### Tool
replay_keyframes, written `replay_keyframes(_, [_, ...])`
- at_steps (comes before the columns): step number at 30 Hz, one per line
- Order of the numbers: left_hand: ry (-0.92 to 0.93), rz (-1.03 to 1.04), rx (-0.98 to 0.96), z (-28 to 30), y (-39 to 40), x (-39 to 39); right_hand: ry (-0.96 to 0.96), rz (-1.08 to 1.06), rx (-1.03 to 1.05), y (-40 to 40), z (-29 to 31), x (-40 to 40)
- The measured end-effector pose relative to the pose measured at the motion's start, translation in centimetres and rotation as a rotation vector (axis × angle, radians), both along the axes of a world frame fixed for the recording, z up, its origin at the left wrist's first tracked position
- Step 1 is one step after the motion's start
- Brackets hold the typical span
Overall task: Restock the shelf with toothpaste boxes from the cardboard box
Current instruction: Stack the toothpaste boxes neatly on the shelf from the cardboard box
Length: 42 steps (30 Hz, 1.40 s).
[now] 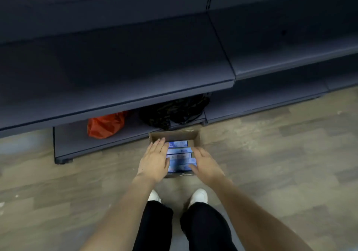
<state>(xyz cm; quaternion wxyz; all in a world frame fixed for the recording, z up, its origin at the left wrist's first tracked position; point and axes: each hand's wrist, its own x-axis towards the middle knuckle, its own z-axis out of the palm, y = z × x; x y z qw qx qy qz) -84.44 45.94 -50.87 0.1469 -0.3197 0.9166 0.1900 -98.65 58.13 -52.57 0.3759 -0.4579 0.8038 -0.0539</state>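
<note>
An open cardboard box (191, 134) stands on the floor in front of my feet, against the foot of the shelf. Several blue toothpaste boxes (180, 156) lie side by side inside it. My left hand (155, 159) reaches over the box's left edge with straight fingers lying on the left ends of the toothpaste boxes. My right hand (205, 163) is at the right ends, fingers bent down against the nearest boxes; whether it grips them is unclear. The dark grey shelf (135, 76) above is bare.
On the bottom shelf level lie an orange plastic bag (105, 125) and a black bag (174, 111). A second bare shelf bay (290, 53) adjoins on the right. Wood-pattern floor (271, 144) spreads around the box. My white shoes (198, 195) stand just behind it.
</note>
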Motion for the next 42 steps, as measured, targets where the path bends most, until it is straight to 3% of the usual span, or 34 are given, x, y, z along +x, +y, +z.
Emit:
replay_keyframes(8, [-0.143, -0.025, 0.074, -17.4, -0.6, -1.6, 0.077, 0.134, 0.126, -2.3, -16.8, -0.7])
replay_keyframes(13, [-0.326, -0.170, 0.111, -27.6, -0.7, -2.4, 0.118, 0.296, 0.289, -3.8, -27.1, -1.2])
replay_keyframes(18, [-0.486, -0.342, 0.099, -35.1, -1.9, -2.9, 0.272, 0.418, 0.201, -7.7, -34.1, -2.8])
replay_keyframes(28, [-0.530, -0.528, -0.054, -41.0, -0.9, -5.1, 0.331, 0.437, 0.177, -8.6, -40.5, -5.3])
replay_keyframes(36, [-0.583, -0.768, -0.121, -43.3, 0.9, -6.3, 0.357, 0.382, 0.320, -7.0, -42.7, -5.2])
replay_keyframes(42, [-0.596, -0.764, -0.174, -44.3, 0.2, -6.3, 0.333, 0.353, 0.316, -6.8, -43.1, -5.3])
